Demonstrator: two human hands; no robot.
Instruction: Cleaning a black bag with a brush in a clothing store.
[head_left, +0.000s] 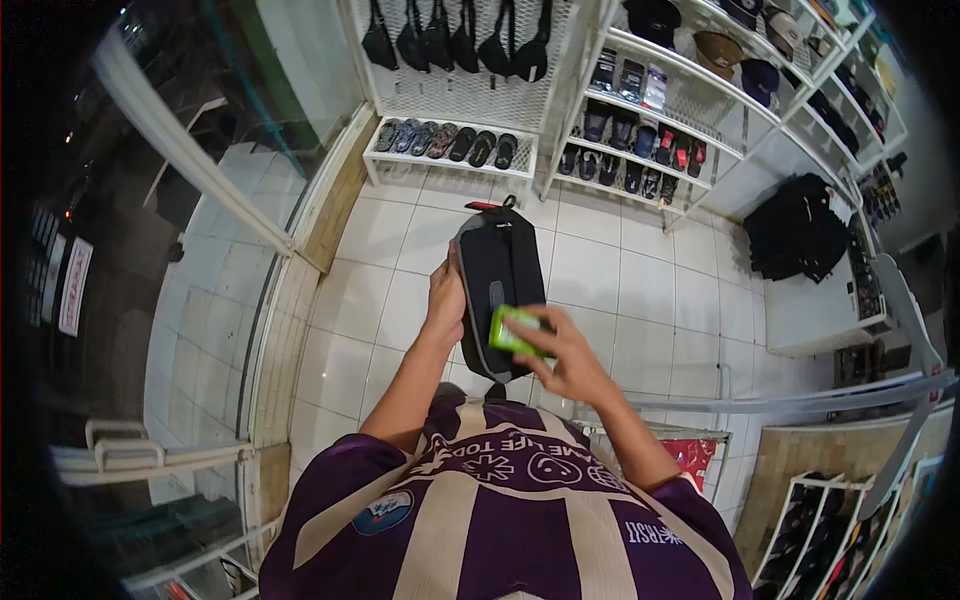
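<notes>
A black bag (491, 262) with grey edging is held up in front of my body, and a small loop and a red tag show at its far end. My left hand (446, 300) grips the bag along its left side, with the fingers partly hidden behind it. Between the fingers of my right hand (562, 352) is a small bright green block-shaped object (510, 330). It lies over the near part of the bag's front panel, close to a grey oval patch (496, 293). Whether it touches the fabric I cannot tell.
Beneath the bag is a white tiled floor (585, 270). Ahead stands a low white rack (450, 159) of sandals, with black bags (465, 45) hanging above. Shelves (637, 142) of footwear and caps, then a pile of black clothing (799, 229), line the right. A glass door frame (195, 172) stands left.
</notes>
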